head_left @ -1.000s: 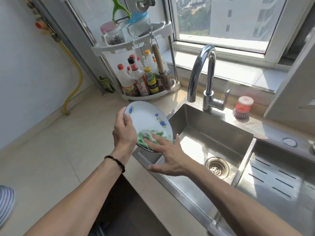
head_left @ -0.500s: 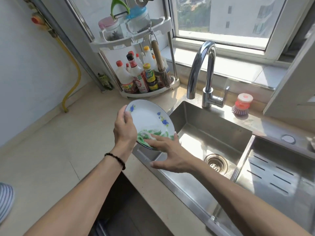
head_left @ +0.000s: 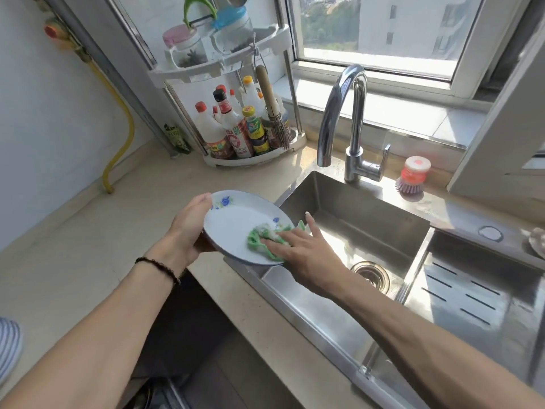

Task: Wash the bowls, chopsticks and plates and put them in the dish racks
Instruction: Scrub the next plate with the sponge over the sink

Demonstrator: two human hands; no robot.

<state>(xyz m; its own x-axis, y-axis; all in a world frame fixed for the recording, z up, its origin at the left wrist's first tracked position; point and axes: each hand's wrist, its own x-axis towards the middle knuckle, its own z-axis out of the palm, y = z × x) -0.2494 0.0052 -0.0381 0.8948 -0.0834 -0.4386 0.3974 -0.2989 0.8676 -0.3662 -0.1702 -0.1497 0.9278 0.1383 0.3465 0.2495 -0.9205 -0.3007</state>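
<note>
The left hand (head_left: pixel 188 228) grips the far-left rim of the round white plate with blue flowers (head_left: pixel 233 225), held over the near-left corner of the steel sink (head_left: pixel 348 208). The right hand (head_left: pixel 306 252), fingers flat, presses a soapy green cloth (head_left: pixel 259 237) on it. To scrub well, I think it is better to wipe in circles, turn the plate, and hold the wet rim firmly.

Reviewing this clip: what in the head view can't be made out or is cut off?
- Underside of the plate: faces away; the left hand covers its left rim.
- Right fingertips: buried in the green cloth under the right hand.
- Dish racks, bowls, chopsticks: none in view.
- Striped thing: cut by the left edge.
- Bottle labels: too small to read.
- Shiny object: cut by the right edge.
</note>
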